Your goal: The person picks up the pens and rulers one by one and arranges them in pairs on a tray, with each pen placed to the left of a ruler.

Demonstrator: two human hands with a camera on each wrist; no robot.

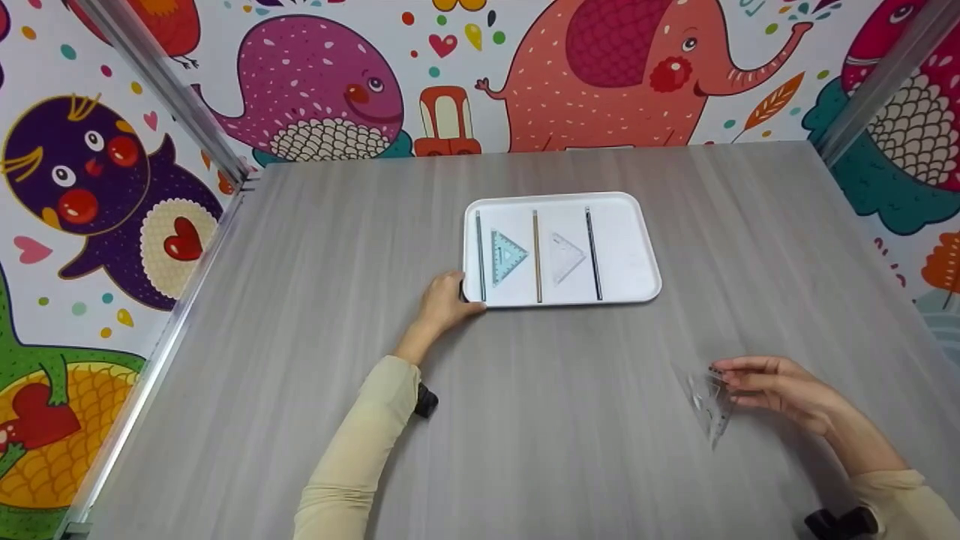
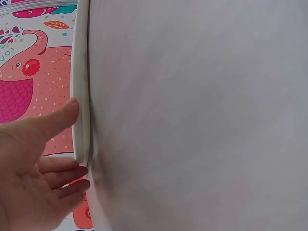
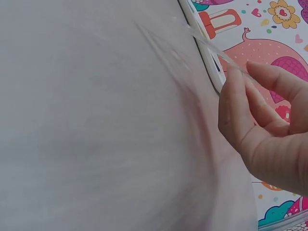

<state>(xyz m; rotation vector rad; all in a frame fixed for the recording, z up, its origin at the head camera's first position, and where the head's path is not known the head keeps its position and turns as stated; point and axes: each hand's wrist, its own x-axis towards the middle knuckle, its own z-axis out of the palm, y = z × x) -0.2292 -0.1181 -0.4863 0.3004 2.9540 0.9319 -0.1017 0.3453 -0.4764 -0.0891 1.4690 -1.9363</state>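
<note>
My left hand (image 1: 444,301) holds the near left corner of a white tray (image 1: 631,247), with the thumb on the near rim and the fingers at the left side. On the tray lie a grey-green pencil (image 1: 480,255), a light blue set square (image 1: 507,256), a golden-brown pencil (image 1: 537,255), a clear set square (image 1: 567,258) and a dark pencil (image 1: 594,253), in a row from left to right. Off to the right, my right hand (image 1: 787,394) pinches another clear set square (image 1: 709,401) between thumb and fingertips, point down. The right wrist view shows this set square (image 3: 216,49) nearly edge-on.
Under everything is a grey wood-grain table (image 1: 570,420). Walls printed with cartoon animals (image 1: 322,82) rise at the back and sides, with metal posts (image 1: 165,90) at the corners. A dark wrist camera (image 1: 426,401) sits on the left sleeve.
</note>
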